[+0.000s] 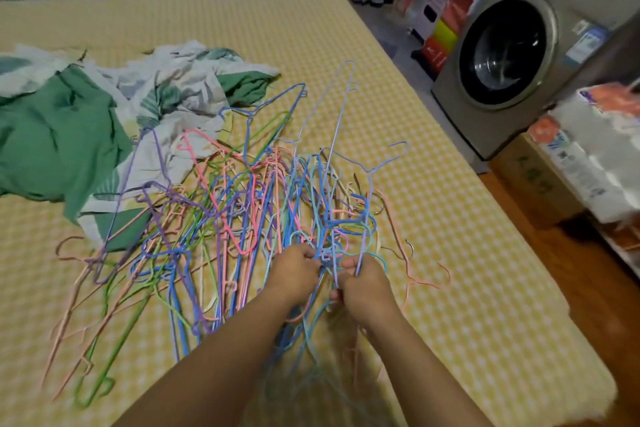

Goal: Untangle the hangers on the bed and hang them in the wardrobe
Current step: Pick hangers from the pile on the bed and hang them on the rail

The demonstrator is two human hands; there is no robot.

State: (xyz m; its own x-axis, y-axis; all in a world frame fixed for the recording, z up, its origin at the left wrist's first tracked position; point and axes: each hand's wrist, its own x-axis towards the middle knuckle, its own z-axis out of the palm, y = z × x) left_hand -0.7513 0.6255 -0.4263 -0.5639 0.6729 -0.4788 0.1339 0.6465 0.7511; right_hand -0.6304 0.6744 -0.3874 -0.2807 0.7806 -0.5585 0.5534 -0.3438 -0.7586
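Honestly, we're barely started: the tangled heap of coloured wire hangers [221,218] is all on the yellow checked bed [433,253], just right of the crumpled green-and-white leaf-print sheet [86,135], and no wardrobe is in view. Our left hand [294,270] and right hand [363,282] each pinch thin wires at the heap's near edge, fingers curled tight.

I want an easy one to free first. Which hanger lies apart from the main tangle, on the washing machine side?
The pink hanger just right of the right hand: it lies on the bedspread at the pile's edge, barely crossed by others.
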